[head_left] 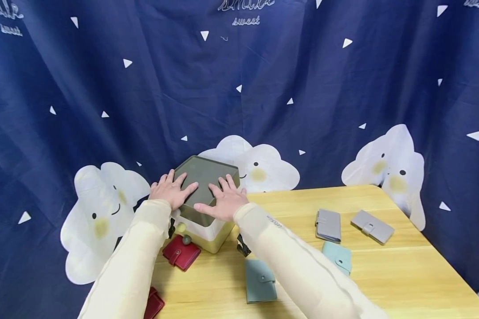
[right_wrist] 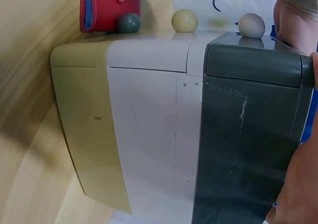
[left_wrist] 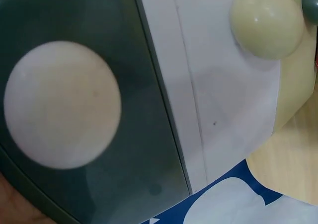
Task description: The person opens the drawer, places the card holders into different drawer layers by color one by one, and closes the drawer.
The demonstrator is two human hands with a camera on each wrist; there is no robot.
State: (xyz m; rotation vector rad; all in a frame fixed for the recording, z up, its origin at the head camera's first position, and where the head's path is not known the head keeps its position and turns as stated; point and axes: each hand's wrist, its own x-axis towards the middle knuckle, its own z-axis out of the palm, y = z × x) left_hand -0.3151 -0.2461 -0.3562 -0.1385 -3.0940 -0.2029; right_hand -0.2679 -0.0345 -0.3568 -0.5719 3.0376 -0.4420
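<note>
A three-tier drawer box (head_left: 208, 175) stands at the table's back left, dark green on top, white in the middle and yellow at the bottom. My left hand (head_left: 170, 192) lies on the left side of its top with the fingers spread. On the right side my right hand (head_left: 225, 202) rests likewise, thumb stretched toward the front edge. Round knobs mark the drawers: a white knob (left_wrist: 62, 105) on the green tier, a yellow knob (right_wrist: 184, 21) on the white one, a dark green knob (right_wrist: 129, 23) on the yellow one. All three drawers look closed in the right wrist view.
A red snap wallet (head_left: 182, 252) lies before the box, and another red wallet (head_left: 154, 305) is partly hidden by the left sleeve. Near the right arm are a teal wallet (head_left: 258, 281) and a light blue wallet (head_left: 337, 255). Two grey wallets (head_left: 329, 225) lie farther right. A blue curtain (head_left: 287, 115) hangs behind.
</note>
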